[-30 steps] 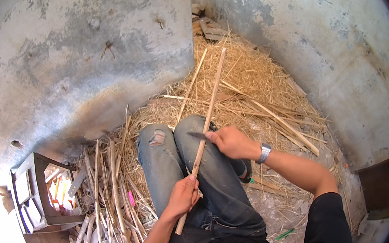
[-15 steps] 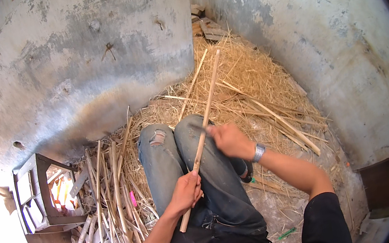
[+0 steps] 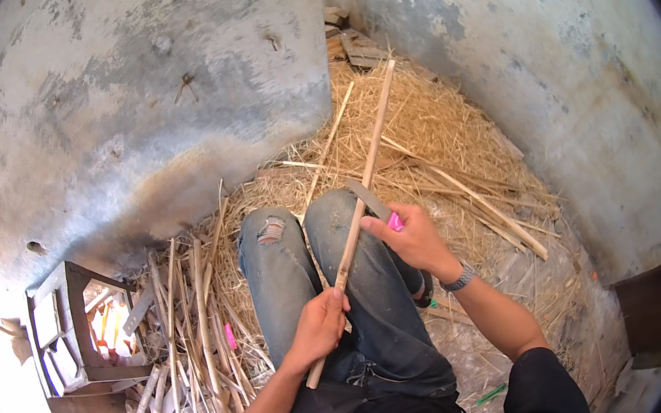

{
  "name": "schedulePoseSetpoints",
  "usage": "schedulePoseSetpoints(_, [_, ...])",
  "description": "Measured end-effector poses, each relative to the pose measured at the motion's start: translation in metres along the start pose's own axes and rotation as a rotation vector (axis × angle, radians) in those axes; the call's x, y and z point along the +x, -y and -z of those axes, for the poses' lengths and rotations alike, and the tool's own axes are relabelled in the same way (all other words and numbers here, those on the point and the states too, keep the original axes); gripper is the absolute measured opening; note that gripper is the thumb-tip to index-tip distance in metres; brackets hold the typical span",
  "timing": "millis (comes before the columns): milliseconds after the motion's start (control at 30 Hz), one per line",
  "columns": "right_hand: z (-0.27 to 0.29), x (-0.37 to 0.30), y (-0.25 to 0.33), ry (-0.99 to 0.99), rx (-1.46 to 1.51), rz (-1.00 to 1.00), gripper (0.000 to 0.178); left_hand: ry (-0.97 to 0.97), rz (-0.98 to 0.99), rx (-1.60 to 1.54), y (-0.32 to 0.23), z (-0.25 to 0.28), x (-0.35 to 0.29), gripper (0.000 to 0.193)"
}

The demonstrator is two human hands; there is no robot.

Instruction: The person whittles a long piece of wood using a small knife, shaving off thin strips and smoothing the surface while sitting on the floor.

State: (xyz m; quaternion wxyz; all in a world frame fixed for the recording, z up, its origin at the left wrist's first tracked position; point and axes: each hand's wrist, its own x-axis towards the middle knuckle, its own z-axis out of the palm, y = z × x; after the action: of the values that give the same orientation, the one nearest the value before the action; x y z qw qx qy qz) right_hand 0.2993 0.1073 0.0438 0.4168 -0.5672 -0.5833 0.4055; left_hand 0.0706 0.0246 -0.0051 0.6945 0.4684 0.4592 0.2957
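Observation:
A long pale strip of split wood or bamboo (image 3: 378,130) slants across my lap, its far tip over the shavings and its near end by my waist. My left hand (image 3: 320,328) is wrapped round its lower part, above my thighs. In my right hand (image 3: 414,237) is a knife (image 3: 371,200) with a pink handle. Its broad grey blade lies across the strip near my knee, pointing up and left. The fingers of that hand are closed round the handle, with the thumb close to the strip. My jeans (image 3: 275,296) are under the work, torn at one knee.
Fine shavings (image 3: 439,115) heap up ahead, with several loose strips (image 3: 483,208) across them. More long strips (image 3: 199,313) lie at my left beside an overturned wooden stool frame (image 3: 73,329). Worn grey walls (image 3: 118,92) enclose the corner. A green object (image 3: 490,394) lies at lower right.
My right hand has turned and shifted slightly right, bringing the knife's blade and pink handle into view. The strip's far end has swung right; my left hand keeps its grip.

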Motion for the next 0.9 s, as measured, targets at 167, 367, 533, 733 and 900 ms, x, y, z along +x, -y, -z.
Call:
schedulePoseSetpoints(167, [-0.002, 0.016, -0.003, -0.029, -0.162, 0.099, 0.049, -0.038, -0.03, 0.08, -0.008, -0.004, -0.011, 0.046])
schedulePoseSetpoints(367, [0.018, 0.048, -0.006, -0.192, -0.06, 0.073, 0.043, -0.042, -0.036, 0.022, -0.006, 0.005, -0.02, 0.045])
schedulePoseSetpoints(533, [0.02, 0.033, 0.003, -0.121, -0.008, 0.041, 0.031, -0.05, -0.035, 0.017, -0.014, 0.016, -0.019, 0.046])
schedulePoseSetpoints(733, [-0.019, -0.016, 0.028, 0.34, 0.092, 0.001, 0.026, -0.159, -0.139, 0.094, -0.032, 0.001, -0.007, 0.041])
schedulePoseSetpoints(900, [-0.031, -0.021, 0.017, 0.204, 0.103, 0.119, 0.024, -0.195, -0.233, 0.155, -0.036, -0.009, -0.001, 0.044])
